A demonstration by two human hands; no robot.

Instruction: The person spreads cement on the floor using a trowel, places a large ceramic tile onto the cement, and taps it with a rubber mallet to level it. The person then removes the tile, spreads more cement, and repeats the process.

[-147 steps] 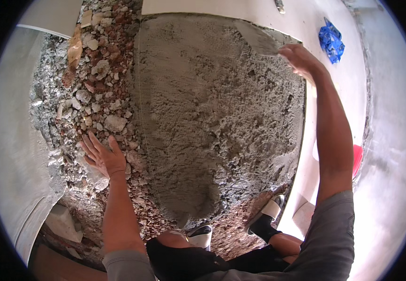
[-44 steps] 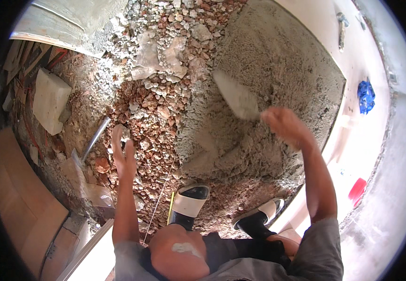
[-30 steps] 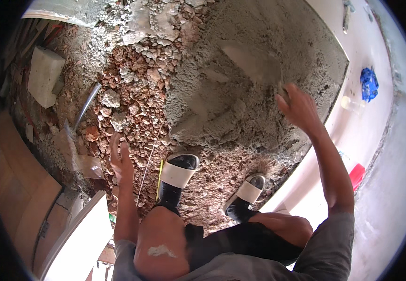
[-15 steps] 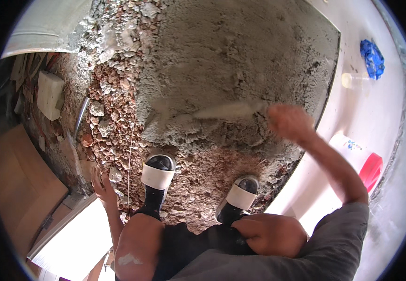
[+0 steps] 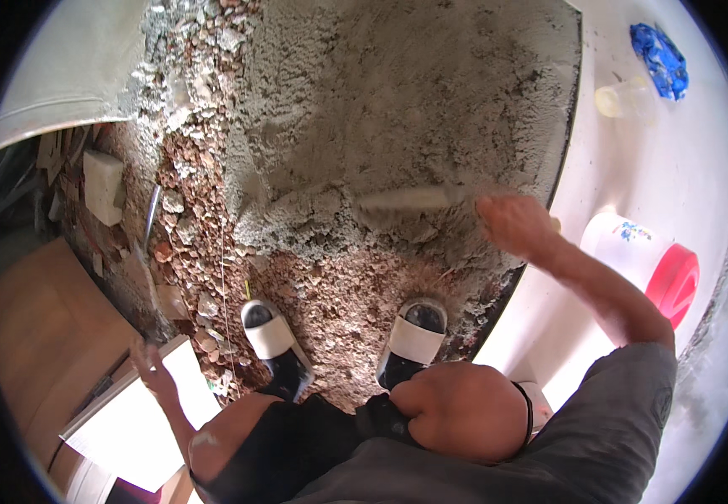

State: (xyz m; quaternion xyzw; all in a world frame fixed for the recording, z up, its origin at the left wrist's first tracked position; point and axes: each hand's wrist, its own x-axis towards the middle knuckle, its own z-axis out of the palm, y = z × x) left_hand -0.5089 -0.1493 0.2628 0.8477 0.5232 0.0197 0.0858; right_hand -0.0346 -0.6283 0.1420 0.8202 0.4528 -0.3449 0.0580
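Left hand (image 5: 158, 380): shifted from rubble (image 5: 192, 189) to over white board (image 5: 141, 428), fingers parted.
Right hand (image 5: 515, 227): closed around trowel (image 5: 410, 199).
Mortar (image 5: 389, 109): lay left of right hand.

Two hands (image 5: 515, 225), one lower left, one right of centre; one trowel (image 5: 413, 198) at centre; two sandals (image 5: 415, 340) below; one crumpled blue bag (image 5: 660, 63) and one red-lidded container (image 5: 628, 244) at right.

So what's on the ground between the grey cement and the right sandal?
In the head view, a strip of reddish rubble lies between the grey cement and the right sandal.
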